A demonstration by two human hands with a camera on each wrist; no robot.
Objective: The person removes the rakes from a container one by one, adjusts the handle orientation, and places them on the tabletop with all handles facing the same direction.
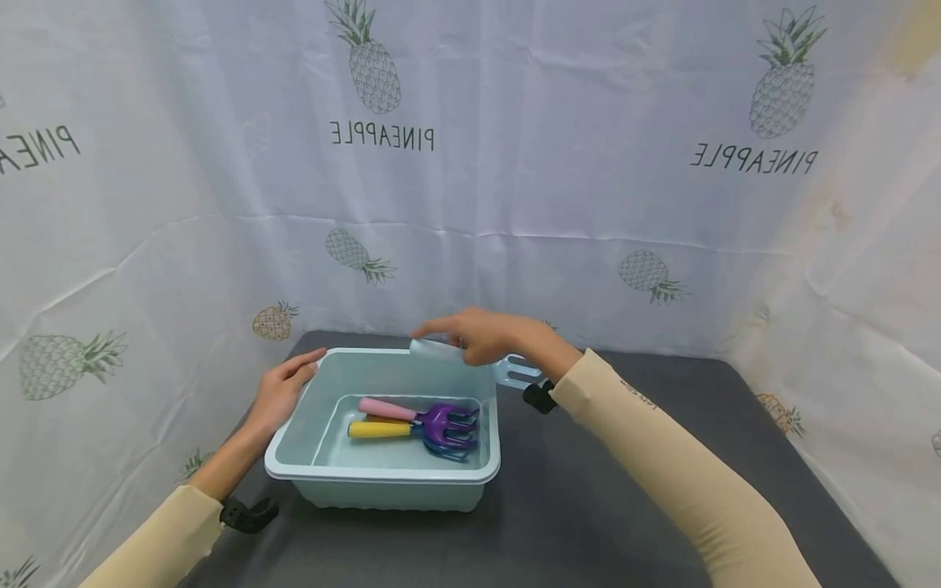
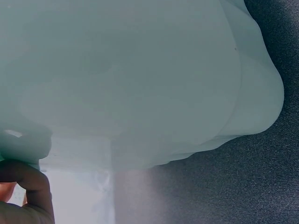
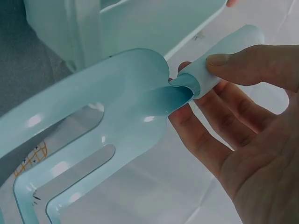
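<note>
A light green plastic basin (image 1: pixel 397 492) stands on the dark table. My left hand (image 1: pixel 278 396) grips its left rim, and curled fingers show at the rim in the left wrist view. In my right hand (image 1: pixel 481 335) is a light blue slotted toy shovel (image 3: pixel 135 102), pinched by its handle between thumb and fingers. The handle overlaps the basin's back rim in the head view, while the slotted head points right, beyond the basin. Inside the basin lie a purple toy rake (image 1: pixel 444 420) with a pink handle and a yellow-handled tool (image 1: pixel 381 429) with a blue head, partly hidden.
Between the pink and yellow handles, a bit of an orange handle (image 1: pixel 385 419) shows. The dark grey tabletop (image 1: pixel 603 490) extends to the right of the basin. A white curtain (image 1: pixel 515 163) with pineapple prints hangs behind and on both sides.
</note>
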